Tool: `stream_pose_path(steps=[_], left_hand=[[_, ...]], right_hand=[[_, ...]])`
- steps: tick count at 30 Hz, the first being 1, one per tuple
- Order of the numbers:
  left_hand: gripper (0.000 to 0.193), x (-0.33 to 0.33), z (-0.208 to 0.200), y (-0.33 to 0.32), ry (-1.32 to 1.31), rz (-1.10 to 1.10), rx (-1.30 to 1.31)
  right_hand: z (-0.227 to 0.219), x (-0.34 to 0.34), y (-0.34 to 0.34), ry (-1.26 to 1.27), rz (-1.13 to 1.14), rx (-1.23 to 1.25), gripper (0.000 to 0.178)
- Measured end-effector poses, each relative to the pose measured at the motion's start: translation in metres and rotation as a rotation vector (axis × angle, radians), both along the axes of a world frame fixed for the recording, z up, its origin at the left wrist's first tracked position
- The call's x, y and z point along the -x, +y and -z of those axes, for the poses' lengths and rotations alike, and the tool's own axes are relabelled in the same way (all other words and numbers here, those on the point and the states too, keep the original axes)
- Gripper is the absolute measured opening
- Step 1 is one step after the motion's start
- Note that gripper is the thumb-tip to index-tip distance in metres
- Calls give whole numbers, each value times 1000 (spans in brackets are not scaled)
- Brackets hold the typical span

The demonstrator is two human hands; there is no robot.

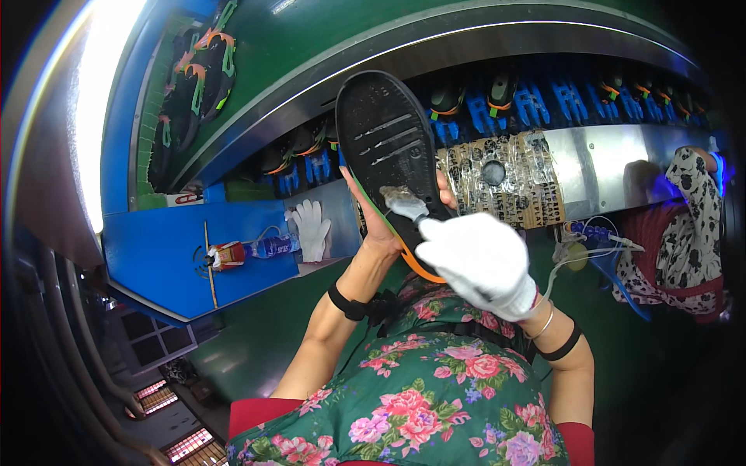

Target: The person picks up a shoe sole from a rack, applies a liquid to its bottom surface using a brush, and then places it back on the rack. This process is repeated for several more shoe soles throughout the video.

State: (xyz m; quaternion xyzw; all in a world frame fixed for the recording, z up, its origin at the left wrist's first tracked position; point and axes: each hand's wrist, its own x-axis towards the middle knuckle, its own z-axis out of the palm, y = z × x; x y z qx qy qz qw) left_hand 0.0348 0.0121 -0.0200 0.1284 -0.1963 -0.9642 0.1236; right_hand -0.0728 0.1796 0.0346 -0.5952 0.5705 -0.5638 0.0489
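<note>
A black shoe (386, 128) with green and orange edging is held up in front of me, its long flat face turned toward me. Bare fingers of my left hand (374, 221) wrap round it from beneath, showing on both sides. My right hand (478, 260), in a white knitted glove, is closed on the dark handle of a small brush (409, 206). The brush's pale head touches the lower half of the flat face, where a wet, brownish smear shows. Part of the handle is hidden by the glove.
Behind the shoe runs a conveyor with blue racks (532, 105) carrying shoes. Cardboard under clear tape (505, 175) covers part of the metal ledge. On the left, a blue table (179, 268) holds a bottle (273, 246) and white gloves (311, 229). Another person's patterned sleeve (695, 210) is at right.
</note>
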Motion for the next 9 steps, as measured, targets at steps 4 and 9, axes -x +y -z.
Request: stream_pose_path(steps=[4, 9], left_hand=[[121, -2, 1, -12, 42, -31, 3], [125, -1, 1, -16, 184, -83, 25]], right_hand=[[-1, -7, -5, -52, -72, -8, 28], [2, -2, -2, -80, 5, -6, 29]])
